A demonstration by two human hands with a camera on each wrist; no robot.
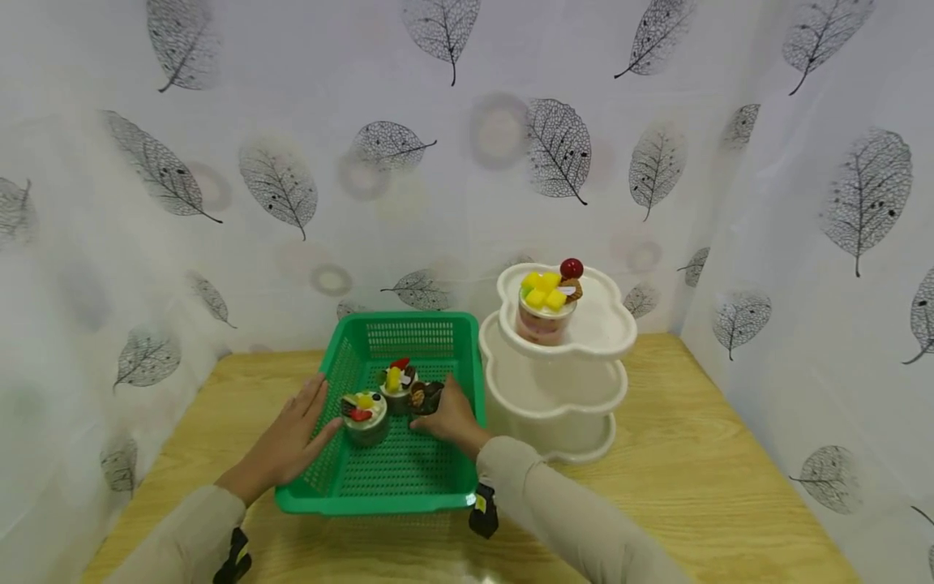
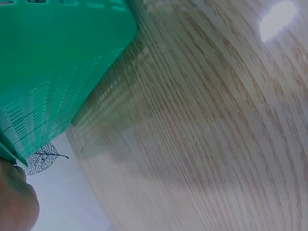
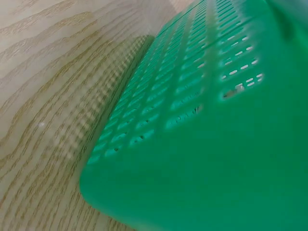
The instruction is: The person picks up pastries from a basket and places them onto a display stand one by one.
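In the head view a green plastic basket [image 1: 387, 504] holds several toy dessert cups. My right hand [image 1: 454, 418] reaches inside and grips a dessert cup with a dark chocolate topping [image 1: 423, 399], its lower part largely hidden. Beside that one stand a dessert cup with red and yellow fruit [image 1: 397, 381] and, nearer the left wall, a cream-topped dessert cup [image 1: 366, 418]. With fingers fairly straight, my left hand [image 1: 292, 442] rests at the basket's left rim. Both wrist views show mostly the basket's outer wall [image 3: 183, 173]; part of the left hand [image 2: 17, 199] appears at one edge.
Right of the basket stands a white tiered tray [image 1: 554, 389] with scalloped edges. On its top tier sits a dessert cup with yellow cubes and a cherry [image 1: 546, 304]. A leaf-patterned curtain [image 1: 467, 203] hangs behind the wooden table [image 1: 700, 454].
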